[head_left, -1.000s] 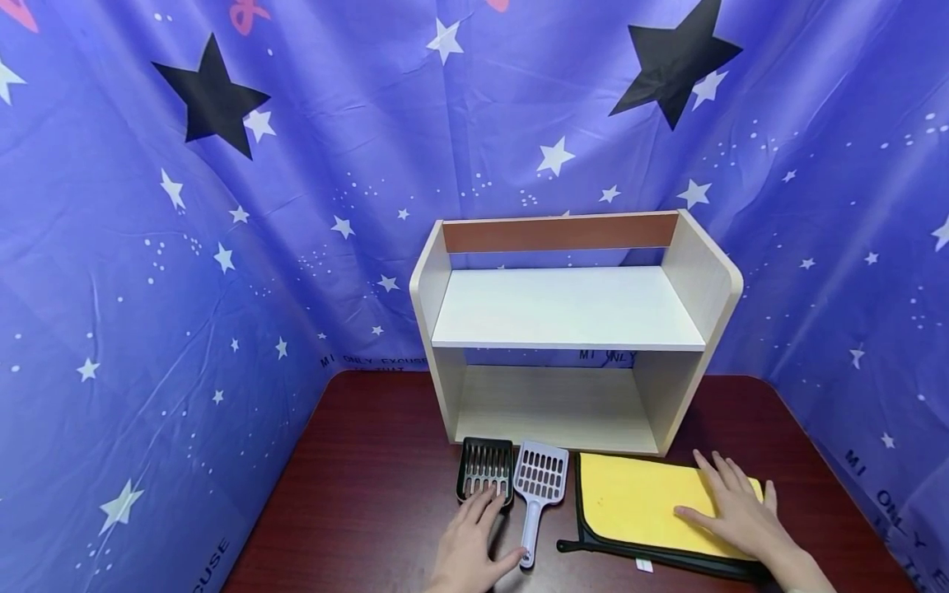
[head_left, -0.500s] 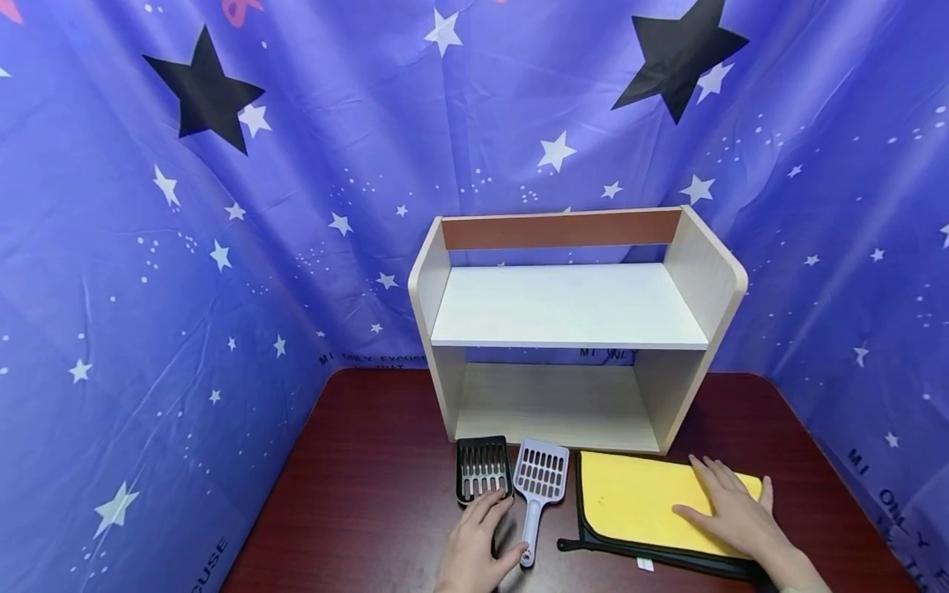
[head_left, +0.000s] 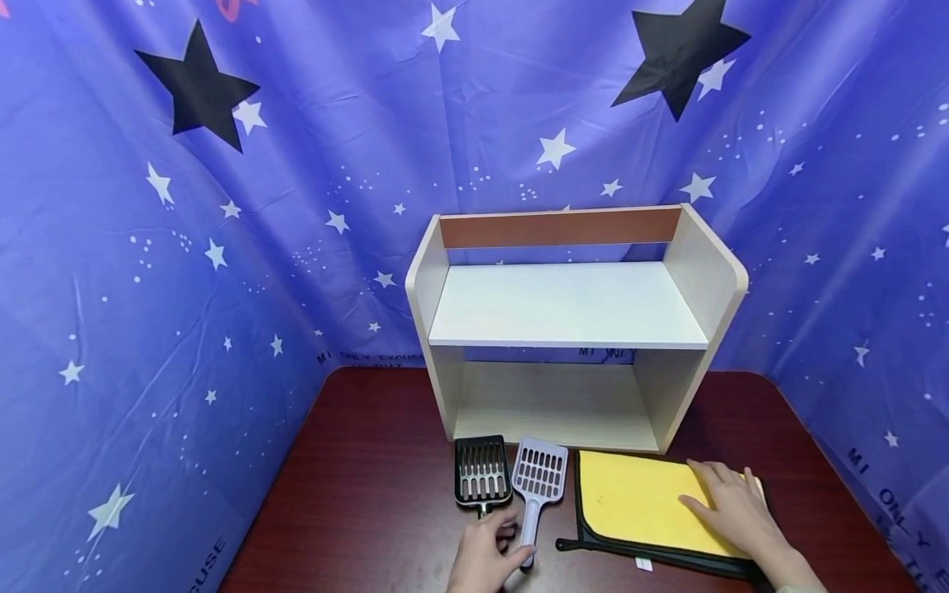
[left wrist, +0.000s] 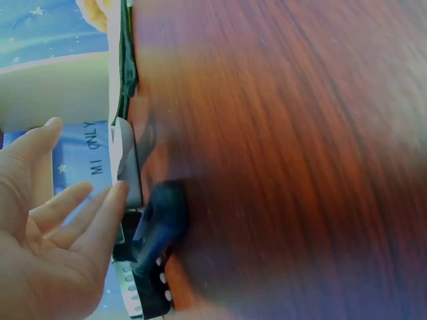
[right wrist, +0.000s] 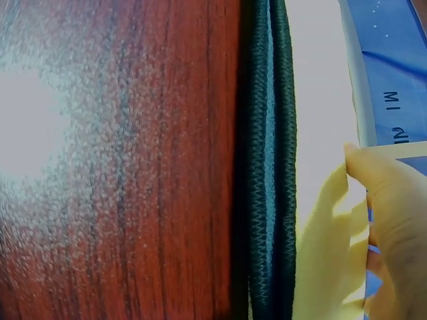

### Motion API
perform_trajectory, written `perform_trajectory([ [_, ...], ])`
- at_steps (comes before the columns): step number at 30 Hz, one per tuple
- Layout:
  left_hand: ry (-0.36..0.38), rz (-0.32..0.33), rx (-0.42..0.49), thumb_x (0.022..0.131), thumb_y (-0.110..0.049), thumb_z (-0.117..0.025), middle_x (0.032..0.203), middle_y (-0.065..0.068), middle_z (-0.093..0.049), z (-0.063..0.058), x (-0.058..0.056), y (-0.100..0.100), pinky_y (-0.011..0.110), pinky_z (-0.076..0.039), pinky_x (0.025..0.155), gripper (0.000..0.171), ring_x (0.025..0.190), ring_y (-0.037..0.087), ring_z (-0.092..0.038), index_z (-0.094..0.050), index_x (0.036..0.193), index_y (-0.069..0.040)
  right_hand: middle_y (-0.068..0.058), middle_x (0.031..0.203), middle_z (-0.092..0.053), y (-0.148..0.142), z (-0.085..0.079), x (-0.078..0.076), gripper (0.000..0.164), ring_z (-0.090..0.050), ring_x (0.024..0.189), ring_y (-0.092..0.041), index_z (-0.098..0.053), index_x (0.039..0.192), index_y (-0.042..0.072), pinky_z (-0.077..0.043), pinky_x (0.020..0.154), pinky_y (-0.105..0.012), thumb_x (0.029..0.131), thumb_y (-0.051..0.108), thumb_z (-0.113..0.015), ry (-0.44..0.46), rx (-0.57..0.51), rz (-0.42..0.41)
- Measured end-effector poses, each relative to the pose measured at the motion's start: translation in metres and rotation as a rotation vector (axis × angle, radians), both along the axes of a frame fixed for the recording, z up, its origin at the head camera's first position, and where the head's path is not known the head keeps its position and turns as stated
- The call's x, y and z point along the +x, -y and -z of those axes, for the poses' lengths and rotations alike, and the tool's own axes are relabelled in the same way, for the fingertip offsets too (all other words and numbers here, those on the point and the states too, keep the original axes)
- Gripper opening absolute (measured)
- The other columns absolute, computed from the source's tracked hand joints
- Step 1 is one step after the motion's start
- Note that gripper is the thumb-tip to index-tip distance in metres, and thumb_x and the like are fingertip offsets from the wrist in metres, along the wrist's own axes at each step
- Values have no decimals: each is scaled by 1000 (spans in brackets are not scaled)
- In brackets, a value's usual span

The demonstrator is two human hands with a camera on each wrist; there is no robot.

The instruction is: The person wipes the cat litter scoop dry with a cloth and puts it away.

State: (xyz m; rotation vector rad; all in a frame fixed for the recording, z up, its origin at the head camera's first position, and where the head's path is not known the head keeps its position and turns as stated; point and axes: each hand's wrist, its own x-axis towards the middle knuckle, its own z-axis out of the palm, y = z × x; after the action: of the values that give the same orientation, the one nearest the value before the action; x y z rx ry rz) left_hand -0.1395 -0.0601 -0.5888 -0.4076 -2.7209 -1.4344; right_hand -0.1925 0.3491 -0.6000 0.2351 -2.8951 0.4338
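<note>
Two slotted litter scoops lie side by side on the table, a black one on the left and a pale lilac one on the right. Over their handles is my left hand, its thumb overlapping the lilac handle's end in the head view. In the left wrist view its fingers reach loosely past the black handle without gripping it. A folded yellow cloth with black edging lies to the right. My right hand rests on its right part, with thumb and fingers spread.
A pale wooden two-tier shelf stands just behind the scoops and cloth. The dark red table extends to either side. A blue star-patterned curtain hangs around the back and sides.
My left hand has drawn back from the black scoop's slotted head toward the handles, its fingers bending more. My right hand stays on the cloth, its fingers slightly closer together.
</note>
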Motion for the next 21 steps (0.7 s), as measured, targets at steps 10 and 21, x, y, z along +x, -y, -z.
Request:
perform_trajectory([
  [10,239,1,255,74,-1,-83,106,17,-74,9,-4,-8,17,-58,68,43,83,15,-74,-66,113,5,-23,102,-64,-1,-1,-3,46,-60,101,-45,-64,117,-6,-38,96,-68,80,16,-79,-85,-23,-15],
  [21,247,-53,261,71,7,-81,89,9,-76,13,-8,-16,17,-56,63,42,71,7,-71,-67,110,5,-18,95,-66,-1,-12,-1,31,-63,95,-43,-70,106,-6,-41,95,-69,80,9,-78,-66,-49,-4],
])
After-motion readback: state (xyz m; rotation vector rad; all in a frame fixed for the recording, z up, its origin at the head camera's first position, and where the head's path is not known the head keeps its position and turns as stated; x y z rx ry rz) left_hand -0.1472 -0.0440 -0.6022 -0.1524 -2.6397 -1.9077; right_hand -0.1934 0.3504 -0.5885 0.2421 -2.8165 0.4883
